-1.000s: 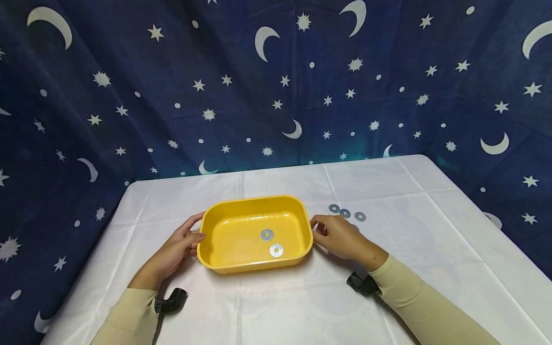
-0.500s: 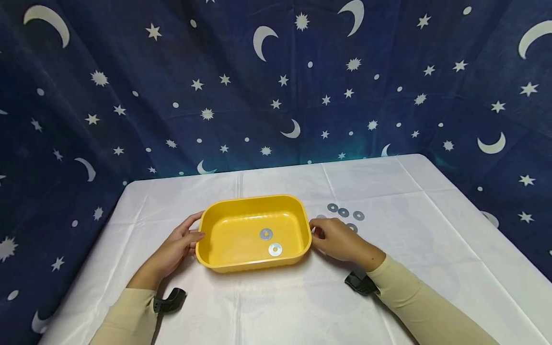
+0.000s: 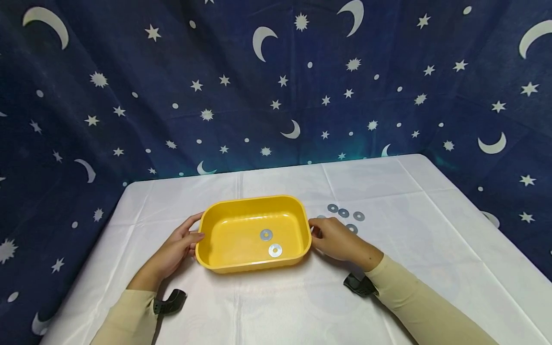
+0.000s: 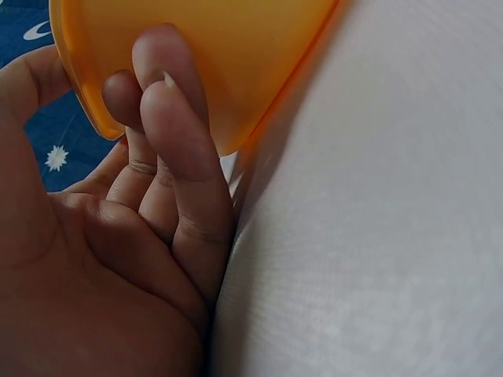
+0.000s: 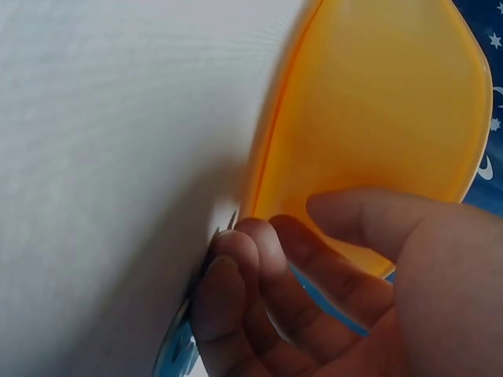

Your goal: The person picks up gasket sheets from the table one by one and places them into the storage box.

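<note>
A yellow plastic tray (image 3: pixel 254 200) stands on the white tablecloth, with two metal washers (image 3: pixel 266 234) (image 3: pixel 275 250) lying flat inside it. My left hand (image 3: pixel 191 232) holds the tray's left end. In the left wrist view its fingers (image 4: pixel 173 133) press against the tray's outer wall (image 4: pixel 236 55) and the thumb lies by the rim. My right hand (image 3: pixel 316 231) holds the right end. In the right wrist view its thumb (image 5: pixel 369 216) lies on the tray wall (image 5: pixel 369 110) and the fingers curl under the rim, down at the cloth.
Several loose washers (image 3: pixel 343 212) lie on the cloth just behind and right of my right hand. A dark blue star-and-moon curtain (image 3: pixel 276 86) closes off the back and sides. Black wrist mounts (image 3: pixel 172 301) (image 3: pixel 358 283) sit by each sleeve.
My right hand has drawn slightly in against the tray's right end, uncovering more of the washers behind it. The left hand and tray stay nearly still.
</note>
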`<state>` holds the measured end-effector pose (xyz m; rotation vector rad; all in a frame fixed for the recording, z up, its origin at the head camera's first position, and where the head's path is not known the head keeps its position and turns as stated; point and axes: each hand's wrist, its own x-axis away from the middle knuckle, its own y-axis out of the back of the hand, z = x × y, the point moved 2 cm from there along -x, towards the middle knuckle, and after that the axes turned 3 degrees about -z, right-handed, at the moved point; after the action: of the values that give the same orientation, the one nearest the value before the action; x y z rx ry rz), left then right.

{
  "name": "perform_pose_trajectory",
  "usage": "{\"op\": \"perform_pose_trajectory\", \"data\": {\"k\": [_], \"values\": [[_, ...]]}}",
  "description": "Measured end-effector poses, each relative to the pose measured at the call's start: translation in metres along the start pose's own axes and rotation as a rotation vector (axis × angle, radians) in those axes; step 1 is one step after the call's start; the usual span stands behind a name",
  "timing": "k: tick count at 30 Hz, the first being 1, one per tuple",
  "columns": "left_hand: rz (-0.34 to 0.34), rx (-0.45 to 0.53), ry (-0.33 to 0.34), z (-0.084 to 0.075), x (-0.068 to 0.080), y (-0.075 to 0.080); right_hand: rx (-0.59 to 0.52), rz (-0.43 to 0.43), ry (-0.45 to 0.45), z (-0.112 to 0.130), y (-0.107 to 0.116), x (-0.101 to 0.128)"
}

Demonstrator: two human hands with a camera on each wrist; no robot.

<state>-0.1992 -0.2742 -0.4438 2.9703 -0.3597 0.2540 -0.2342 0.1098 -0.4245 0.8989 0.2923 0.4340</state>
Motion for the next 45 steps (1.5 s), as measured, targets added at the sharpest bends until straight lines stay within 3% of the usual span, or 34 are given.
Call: {"op": "perform_pose_trajectory", "data": {"k": [9, 22, 31, 45], "values": [[0.016, 0.006, -0.029, 0.0, 0.001, 0.001, -0.03, 0.033, -0.071, -0.001, 0.001, -0.01], [0.013, 0.009, -0.02, 0.001, 0.001, 0.0, 0.026, 0.077, -0.071, -0.002, 0.002, -0.021], [0.012, 0.013, -0.023, 0.001, 0.002, 0.0, -0.082, 0.119, -0.151, -0.007, 0.012, -0.017], [0.004, 0.009, -0.01, 0.001, 0.001, 0.0, -0.011, 0.13, -0.174, -0.008, 0.016, -0.017]]}}
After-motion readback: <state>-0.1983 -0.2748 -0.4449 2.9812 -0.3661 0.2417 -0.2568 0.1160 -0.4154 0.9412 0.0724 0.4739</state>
